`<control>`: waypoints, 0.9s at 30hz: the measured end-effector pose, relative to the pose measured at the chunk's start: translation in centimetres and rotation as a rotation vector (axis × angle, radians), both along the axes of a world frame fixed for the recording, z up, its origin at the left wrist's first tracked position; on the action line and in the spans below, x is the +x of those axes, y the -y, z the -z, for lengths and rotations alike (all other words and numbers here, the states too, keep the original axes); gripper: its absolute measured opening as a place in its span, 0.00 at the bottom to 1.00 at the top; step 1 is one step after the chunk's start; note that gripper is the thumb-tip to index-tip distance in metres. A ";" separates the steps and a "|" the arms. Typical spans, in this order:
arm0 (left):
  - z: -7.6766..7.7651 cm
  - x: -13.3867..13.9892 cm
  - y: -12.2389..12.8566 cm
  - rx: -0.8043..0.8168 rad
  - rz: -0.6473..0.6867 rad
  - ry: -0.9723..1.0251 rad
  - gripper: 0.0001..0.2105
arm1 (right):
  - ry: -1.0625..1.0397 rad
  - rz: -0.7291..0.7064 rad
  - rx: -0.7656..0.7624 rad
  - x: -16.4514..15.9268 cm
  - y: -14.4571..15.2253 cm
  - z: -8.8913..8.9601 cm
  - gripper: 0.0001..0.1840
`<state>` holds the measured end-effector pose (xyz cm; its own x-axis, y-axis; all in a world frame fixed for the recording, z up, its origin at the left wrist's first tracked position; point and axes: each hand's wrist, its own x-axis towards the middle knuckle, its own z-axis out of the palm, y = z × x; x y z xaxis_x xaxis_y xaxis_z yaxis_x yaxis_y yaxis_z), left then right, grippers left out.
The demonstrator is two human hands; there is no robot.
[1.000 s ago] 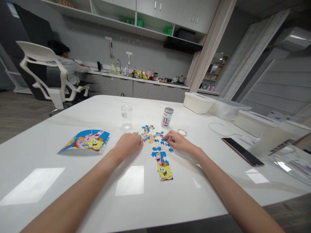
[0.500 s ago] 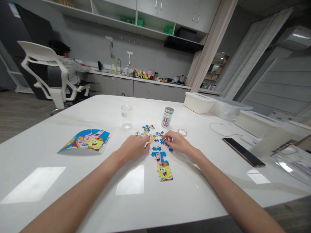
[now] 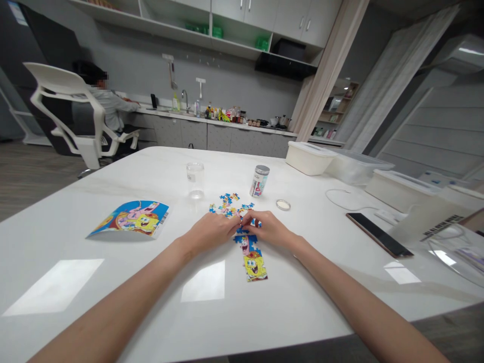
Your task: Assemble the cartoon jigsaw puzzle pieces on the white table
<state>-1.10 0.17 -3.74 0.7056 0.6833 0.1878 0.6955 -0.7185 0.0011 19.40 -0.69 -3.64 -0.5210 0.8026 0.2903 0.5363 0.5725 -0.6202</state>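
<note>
Puzzle pieces, flat and knobbed, lie scattered on the glossy table.

The head camera looks forward and down over the nearby hands

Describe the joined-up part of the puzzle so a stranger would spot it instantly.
On the big white table, find the left hand and right hand close together. Just on their near side lies the joined puzzle section, a narrow strip. Unlike the loose pieces beyond the hands, it forms one picture with a big yellow face.
</note>
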 end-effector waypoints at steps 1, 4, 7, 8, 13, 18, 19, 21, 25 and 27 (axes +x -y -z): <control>0.1 0.0 0.0 0.009 0.005 0.004 0.17 | -0.002 0.004 0.011 0.1 0.0 0.0 0.08; 0.1 0.0 0.0 0.023 0.018 0.006 0.16 | 0.006 0.001 0.053 0.2 -0.2 0.3 0.09; 0.1 0.0 0.0 0.035 0.027 -0.006 0.16 | 0.013 -0.005 0.083 0.4 -0.3 0.4 0.08; 0.2 0.0 0.0 0.045 0.031 -0.009 0.16 | 0.014 -0.006 0.087 0.4 -0.3 0.5 0.08; 0.7 -0.2 -0.2 0.154 0.068 -0.035 0.16 | 0.017 -0.024 0.107 0.5 -0.4 0.5 0.08; 1.3 -0.3 -0.5 0.283 0.136 0.014 0.16 | 0.024 -0.058 0.148 0.6 -0.6 0.6 0.05; 1.3 -0.2 -0.5 0.301 0.142 0.030 0.15 | 0.029 -0.066 0.159 0.6 -0.6 0.6 0.04; 1.4 -0.2 -0.5 0.332 0.149 0.050 0.14 | 0.055 -0.086 0.186 0.6 -0.6 0.6 0.03; 1.3 -0.1 -0.5 0.364 0.157 0.061 0.13 | 0.107 -0.114 0.239 0.5 -0.5 0.4 0.04; 1.3 -0.1 -0.4 0.355 0.143 0.066 0.13 | 0.103 -0.114 0.253 0.4 -0.4 0.3 0.05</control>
